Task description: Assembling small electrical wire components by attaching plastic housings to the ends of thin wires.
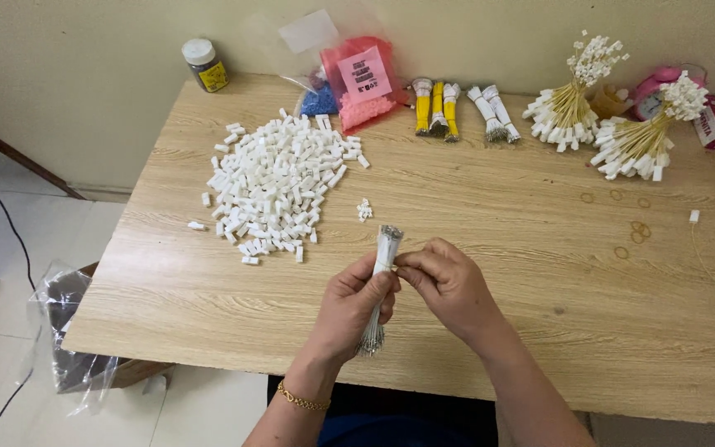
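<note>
My left hand (356, 305) grips a bundle of thin white wires with metal tips (386, 245), held upright over the wooden table (498, 223). My right hand (448, 285) pinches at the bundle just below its top, fingertips touching the wires. A large pile of small white plastic connectors (279, 186) lies on the table beyond my left hand. A tiny cluster of white pieces (364, 210) sits just past the bundle's tip.
At the back edge stand a dark jar (204, 64), bags of pink and blue parts (357, 79), yellow and white wire bundles (457, 108), and two finished sprays of wires with white connectors (606, 124). Rubber bands (635, 232) lie at right. A plastic-lined box (76, 331) sits on the floor at left.
</note>
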